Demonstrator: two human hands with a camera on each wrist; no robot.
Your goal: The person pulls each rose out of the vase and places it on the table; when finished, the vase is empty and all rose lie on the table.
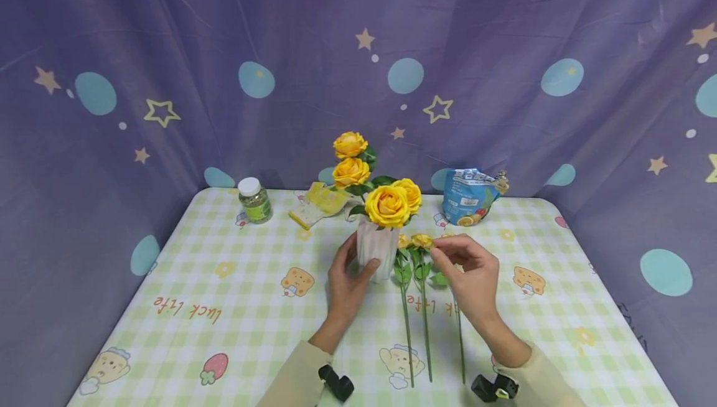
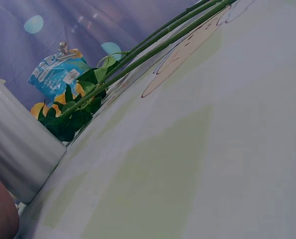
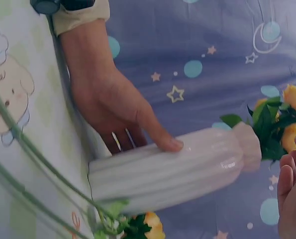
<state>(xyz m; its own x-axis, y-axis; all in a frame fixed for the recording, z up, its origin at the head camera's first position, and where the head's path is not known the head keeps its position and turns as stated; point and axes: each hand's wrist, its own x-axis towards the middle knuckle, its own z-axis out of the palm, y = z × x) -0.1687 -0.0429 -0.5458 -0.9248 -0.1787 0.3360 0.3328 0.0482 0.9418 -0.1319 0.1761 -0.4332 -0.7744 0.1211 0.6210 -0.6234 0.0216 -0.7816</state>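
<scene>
My left hand (image 1: 348, 276) grips a white ribbed vase (image 1: 376, 248) from its left side, thumb across the front. Several yellow artificial roses (image 1: 388, 206) with green leaves stand in the vase, two higher on the left and others low over the rim. My right hand (image 1: 467, 273) hovers to the right of the vase, its fingers loosely bent and no thing visible between them. In the head view it overlaps loose roses (image 1: 421, 241) lying on the table. In the right wrist view its fingers (image 3: 285, 181) are near the vase's mouth, apart from it.
Three long green stems (image 1: 426, 332) point toward the near edge of the checked tablecloth (image 1: 252, 345). Behind stand a white-lidded jar (image 1: 255, 201), a yellow-and-white packet (image 1: 320, 203) and a blue pouch (image 1: 469, 198) with a clip. A purple curtain (image 1: 313, 15) closes off the back.
</scene>
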